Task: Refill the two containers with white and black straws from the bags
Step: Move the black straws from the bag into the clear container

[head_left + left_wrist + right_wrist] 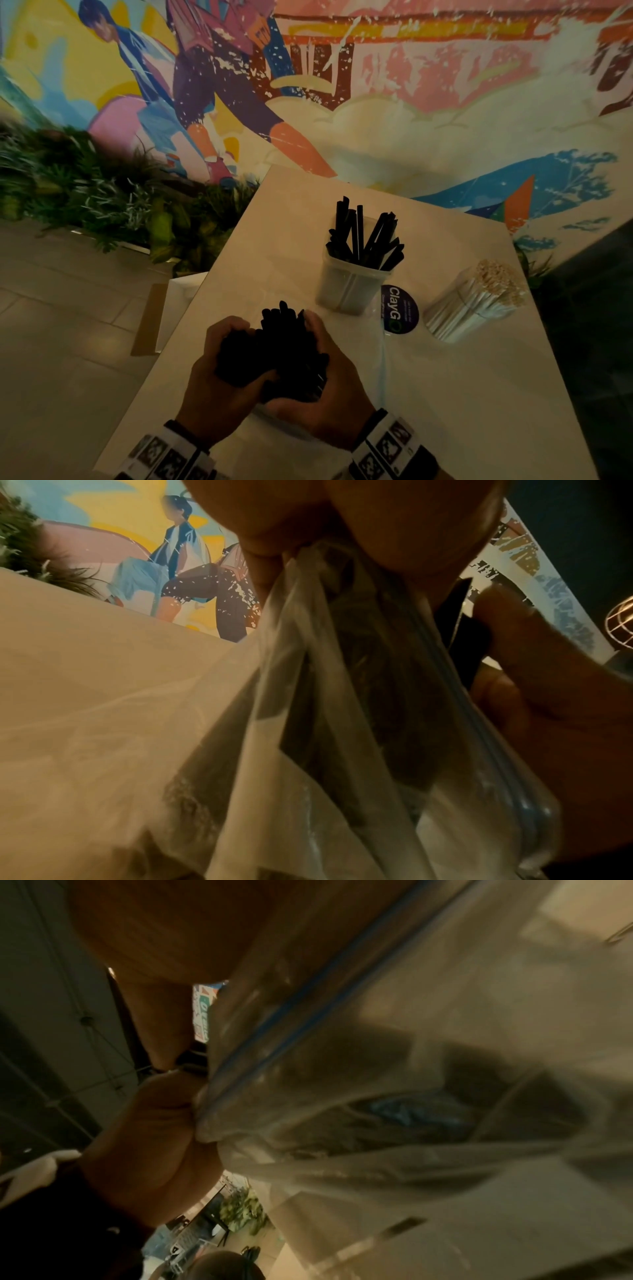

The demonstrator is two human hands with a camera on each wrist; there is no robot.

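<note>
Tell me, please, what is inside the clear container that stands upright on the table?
Black straws stand inside the clear container, leaning apart, their tops above its rim. They only partly fill it. Their lower ends, behind the cloudy wall, cannot be made out, nor whether anything else lies at the bottom.

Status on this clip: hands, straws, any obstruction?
Left hand and right hand both grip bundle of black straws, clear bag beneath. Container part-filled. White straws still bagged. Path clear.

wall: painted mural [376, 85] | floor: pale tiles [68, 308] – dim | table: white [462, 394]
</note>
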